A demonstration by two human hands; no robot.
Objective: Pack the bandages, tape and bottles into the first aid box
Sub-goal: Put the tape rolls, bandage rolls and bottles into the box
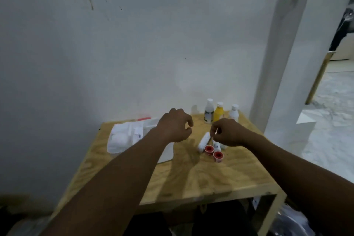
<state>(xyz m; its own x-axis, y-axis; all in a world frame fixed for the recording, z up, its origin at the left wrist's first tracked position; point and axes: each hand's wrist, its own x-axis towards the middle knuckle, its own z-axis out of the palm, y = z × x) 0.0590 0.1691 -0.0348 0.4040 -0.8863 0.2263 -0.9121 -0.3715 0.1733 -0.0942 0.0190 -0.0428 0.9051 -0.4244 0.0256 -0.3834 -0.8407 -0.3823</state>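
An open white first aid box (116, 148) lies on the left of the wooden table (191, 178), with white bandage rolls (119, 137) inside. My left hand (175, 125) hovers over its right side, fingers curled and holding nothing. My right hand (228, 133) hangs above a wrapped bandage roll (203, 142) and a second one (216, 144), fingers loosely bent and apart. Two red-cored tape rolls (208, 149) (218, 155) stand just in front. Three bottles stand at the back: white with a dark label (208, 111), yellow (218, 113), small white (234, 113).
A white wall (115, 44) rises right behind the table. A white pillar (287, 63) stands at the right rear corner. Dark items sit under the table (210, 220). A pale floor (329, 120) lies to the right.
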